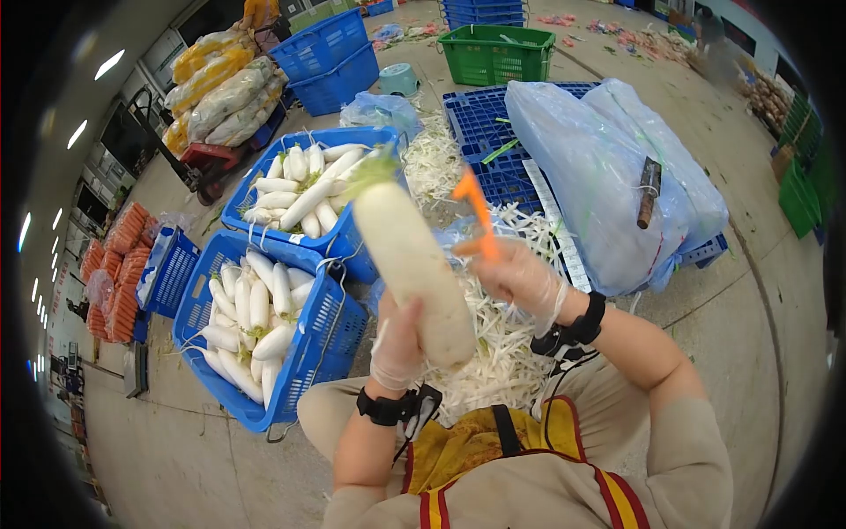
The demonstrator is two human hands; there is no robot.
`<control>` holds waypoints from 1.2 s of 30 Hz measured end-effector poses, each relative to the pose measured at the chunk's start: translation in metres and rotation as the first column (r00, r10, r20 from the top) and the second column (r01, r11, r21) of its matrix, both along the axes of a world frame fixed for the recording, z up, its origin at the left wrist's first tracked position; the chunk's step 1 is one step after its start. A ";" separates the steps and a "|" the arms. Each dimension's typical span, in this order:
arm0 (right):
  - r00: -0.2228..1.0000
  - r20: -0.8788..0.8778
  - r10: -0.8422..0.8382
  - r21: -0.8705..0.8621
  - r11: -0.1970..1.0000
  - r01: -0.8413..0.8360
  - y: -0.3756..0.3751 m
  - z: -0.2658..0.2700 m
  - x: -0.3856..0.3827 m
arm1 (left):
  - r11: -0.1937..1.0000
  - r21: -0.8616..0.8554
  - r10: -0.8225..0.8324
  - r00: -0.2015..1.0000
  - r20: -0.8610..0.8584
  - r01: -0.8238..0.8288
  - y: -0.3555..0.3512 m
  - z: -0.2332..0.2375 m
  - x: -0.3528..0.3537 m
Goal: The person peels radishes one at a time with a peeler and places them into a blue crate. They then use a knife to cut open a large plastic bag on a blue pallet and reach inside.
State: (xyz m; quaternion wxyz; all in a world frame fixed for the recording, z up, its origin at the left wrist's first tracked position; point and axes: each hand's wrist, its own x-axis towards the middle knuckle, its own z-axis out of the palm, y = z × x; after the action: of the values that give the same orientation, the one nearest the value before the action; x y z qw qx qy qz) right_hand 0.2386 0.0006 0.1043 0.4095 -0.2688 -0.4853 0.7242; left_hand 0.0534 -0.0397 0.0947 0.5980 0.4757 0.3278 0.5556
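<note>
Head view: left fingers (398, 346) are closing round the lower part of a radish (414, 264), its leafy top blurring; right fingers (513, 278) are gripping an orange peeler (478, 212), handle partly hidden. The radish is tilting above a heap of peelings (480, 379) on the floor (203, 467). Two blue crates (304, 388) of radishes are standing at left; a plastic-wrapped load (599, 203) is lying on a blue pallet (476, 115). Bare floor is showing right of the pallet. Dark lens edges are cutting off the room.
</note>
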 end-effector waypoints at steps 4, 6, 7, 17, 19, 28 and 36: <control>1.000 0.018 -0.004 0.055 0.998 0.003 -0.007 -0.003 -0.003 | 0.986 -0.043 -0.120 0.857 0.501 0.164 0.009 0.000 0.003; 0.996 0.058 0.073 -0.077 0.995 -0.069 -0.018 -0.016 -0.013 | 0.997 -0.076 0.045 0.836 0.547 -0.004 0.011 0.008 0.014; 0.990 0.023 0.139 -0.173 0.976 -0.133 -0.027 -0.013 -0.019 | 0.996 -0.064 0.085 0.838 0.540 -0.059 0.015 0.007 0.011; 0.585 0.806 -0.093 0.101 0.995 0.019 0.007 -0.059 0.014 | 0.926 -0.322 0.329 0.838 0.436 -0.196 0.021 0.000 -0.043; 0.506 0.709 -0.491 0.572 0.820 -0.006 0.016 -0.058 0.020 | 0.941 -0.339 0.212 0.818 0.535 -0.022 0.018 -0.015 -0.043; 0.761 0.564 -0.320 0.811 0.388 -0.438 -0.033 -0.054 -0.001 | 0.819 -0.445 0.058 0.720 0.692 0.361 0.017 -0.089 -0.035; 0.381 0.718 -0.582 0.674 0.717 -0.176 0.062 -0.091 0.024 | 0.722 -0.600 0.037 0.846 0.531 0.345 -0.001 -0.058 0.004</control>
State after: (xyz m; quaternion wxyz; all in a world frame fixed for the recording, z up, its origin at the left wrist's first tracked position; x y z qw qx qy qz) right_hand 0.2623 0.0627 0.0129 0.2387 -0.5150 -0.8045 0.1750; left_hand 0.0575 -0.0403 0.0366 0.8391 0.0886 0.2946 0.4487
